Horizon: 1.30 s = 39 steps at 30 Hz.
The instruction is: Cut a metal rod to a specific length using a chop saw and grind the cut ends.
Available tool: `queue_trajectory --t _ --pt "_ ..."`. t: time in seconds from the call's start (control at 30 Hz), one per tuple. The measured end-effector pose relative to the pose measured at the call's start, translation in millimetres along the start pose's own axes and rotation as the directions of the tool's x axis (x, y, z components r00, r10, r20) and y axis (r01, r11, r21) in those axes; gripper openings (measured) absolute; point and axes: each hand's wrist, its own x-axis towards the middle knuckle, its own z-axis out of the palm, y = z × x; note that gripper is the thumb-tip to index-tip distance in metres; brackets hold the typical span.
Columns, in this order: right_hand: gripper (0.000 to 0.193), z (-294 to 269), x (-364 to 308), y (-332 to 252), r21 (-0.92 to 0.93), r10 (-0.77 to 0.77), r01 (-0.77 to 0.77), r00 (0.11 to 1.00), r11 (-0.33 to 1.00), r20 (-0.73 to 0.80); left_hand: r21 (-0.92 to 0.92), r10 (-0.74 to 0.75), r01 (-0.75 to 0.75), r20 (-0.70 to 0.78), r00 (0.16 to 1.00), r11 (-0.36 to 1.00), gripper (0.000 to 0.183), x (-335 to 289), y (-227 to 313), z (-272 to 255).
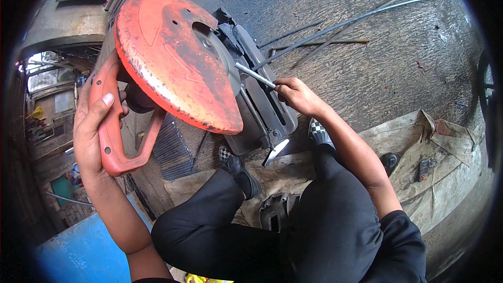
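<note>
A chop saw with a scuffed orange blade guard (167, 57) stands in front of me, left of centre. My left hand (90, 126) is closed round its orange loop handle (110, 147), thumb near the trigger. Part of a grey cutting disc (228, 63) shows at the guard's right edge. My right hand (297, 95) grips a short silver metal rod (257, 76). The rod's far end lies at the disc; I cannot tell whether they touch. Below is the saw's dark base (246, 136), with a clamp screw (254, 110) and a pale crank handle (275, 153).
Long thin metal rods (361, 17) stretch from the saw toward the upper right over the wet, rough floor. A dirty cloth sheet (408, 194) lies at my feet, with small dark objects (424, 169) on it. A blue panel (86, 246) is at the lower left.
</note>
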Motion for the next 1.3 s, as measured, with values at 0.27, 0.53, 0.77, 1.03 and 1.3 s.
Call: queue_trajectory --t 0.27,0.53,0.77,1.03,1.3 --pt "0.027 5 -6 -5 0.173 0.129 -0.146 0.986 0.974 0.105 -0.094 0.047 -0.046 0.008 0.999 0.995 0.054 -2 2 3" --pt "0.029 11 -6 0 -0.057 0.002 0.0 0.999 0.998 0.042 -0.103 0.046 -0.046 -0.003 0.999 0.994 0.054 -2 3 5" --pt "0.028 13 -8 1 -0.119 -0.065 0.063 0.998 0.991 -0.008 -0.047 0.017 -0.018 -0.017 1.0 0.999 0.055 -3 5 3" --pt "0.024 16 -8 -2 -0.19 -0.147 0.128 0.986 0.973 -0.085 -0.093 0.045 -0.049 -0.045 0.998 0.994 0.055 -3 3 6" --pt "0.02 15 -7 -2 -0.289 -0.265 0.224 0.958 0.931 -0.109 -0.102 0.047 -0.05 -0.027 0.999 0.994 0.054 -2 5 8"
